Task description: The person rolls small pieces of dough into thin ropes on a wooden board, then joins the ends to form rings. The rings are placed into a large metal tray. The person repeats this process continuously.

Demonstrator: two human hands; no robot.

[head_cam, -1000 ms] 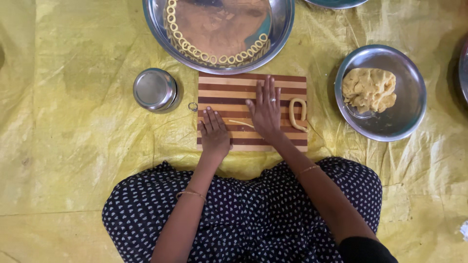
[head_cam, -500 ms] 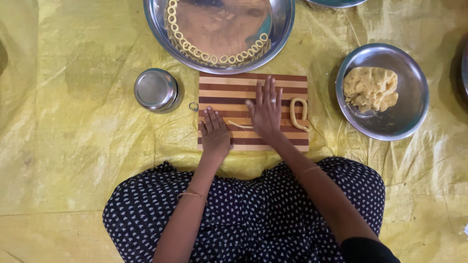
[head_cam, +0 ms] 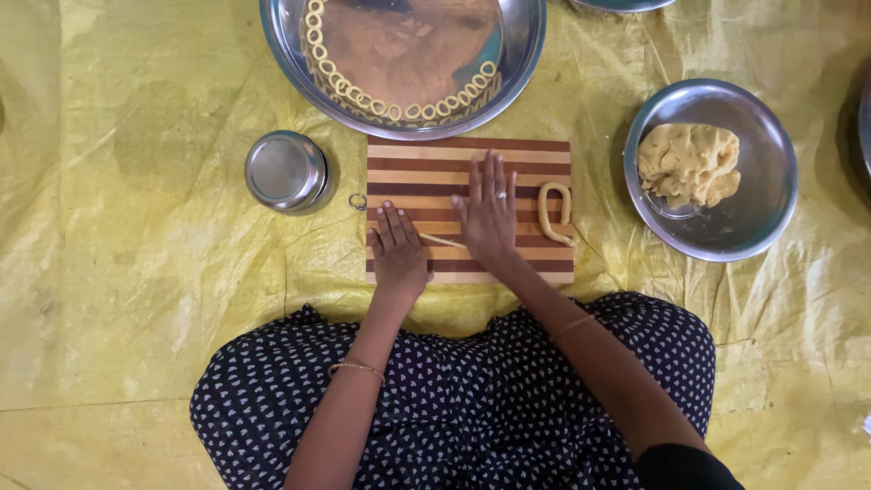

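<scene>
Both hands, left hand (head_cam: 397, 257) and right hand (head_cam: 488, 216), press flat on a thin dough rope (head_cam: 442, 241). Fingers lie straight, slightly spread, on the striped board (head_cam: 426, 163).

One head-worn camera looks straight down from above. It sits fairly near, centred on the striped cutting board (head_cam: 469, 210) and the lap.

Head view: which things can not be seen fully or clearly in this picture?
- Thin dough rope: both flat hands, left hand and right hand, cover its ends.
- Large steel tray of dough rings: cut off by the top edge.
- Small ring beside the striped board: too small to identify.
- Dark vessel: cut off by the right edge.
- Steel bowl: the dough lump hides what lies under it.
</scene>
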